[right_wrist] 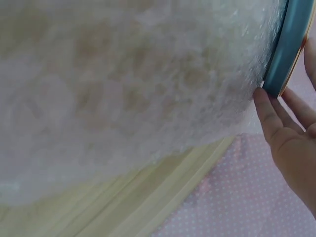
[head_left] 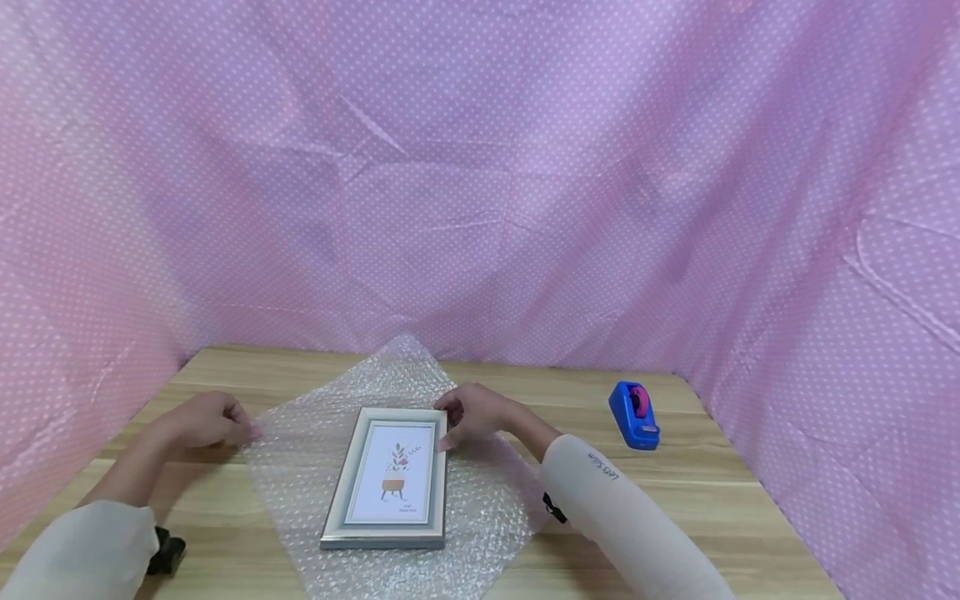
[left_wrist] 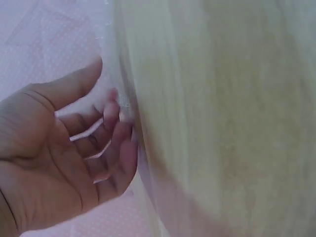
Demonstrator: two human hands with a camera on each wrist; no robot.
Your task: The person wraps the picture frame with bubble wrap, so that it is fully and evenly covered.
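As the head view shows, a picture frame (head_left: 349, 479) lies face up on a sheet of bubble wrap (head_left: 405, 371), which is spread like a diamond over the wooden table (head_left: 727, 525); the right hand (head_left: 480, 412) is at the upper right corner of the frame, and the left hand (head_left: 210, 419) reaches to the left corner of the bubble wrap; well apart, to the right, stands a blue tape dispenser (head_left: 635, 421); behind the table hangs a pink dotted cloth (head_left: 480, 192).

In the left wrist view, the four fingers are loosely bent and the thumb stands apart from them; the fingertips touch the edge of the bubble wrap.

In the right wrist view, the fingers and the thumb bend around the frame's corner and grip it; the bubble wrap lies just beside these fingers.
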